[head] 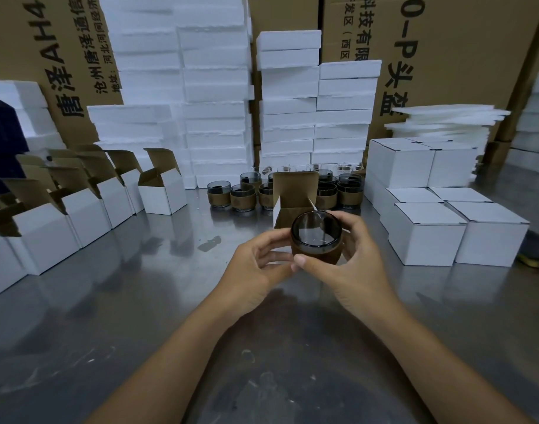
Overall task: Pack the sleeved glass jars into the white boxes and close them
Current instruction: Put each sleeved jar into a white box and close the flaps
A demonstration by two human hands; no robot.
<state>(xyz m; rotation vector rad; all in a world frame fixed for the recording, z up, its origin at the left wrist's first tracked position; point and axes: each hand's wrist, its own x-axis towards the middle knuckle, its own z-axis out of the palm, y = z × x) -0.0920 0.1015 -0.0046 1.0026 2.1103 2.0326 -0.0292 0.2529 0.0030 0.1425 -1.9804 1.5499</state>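
Sleeved glass jar (317, 244): mouth up, at the near edge of the open white box (295, 209), not yet seated inside.
Right hand (357, 261): fingers and thumb wrapped round the jar.
Left hand (259, 264): fingers curled against the box's near wall.
Risk: the jar's base may catch the wall or a side flap and tip the light box, or the glass may slip in its sleeve.
Box interior: nothing visible.
Unpacked jars (243, 197): clustered behind on the bench (109, 301), empty.
Open boxes (162, 194): row at left, contents unseen.
Closed boxes (424, 240): stacked at right, contents hidden.
Foam stacks (216, 87): rear.
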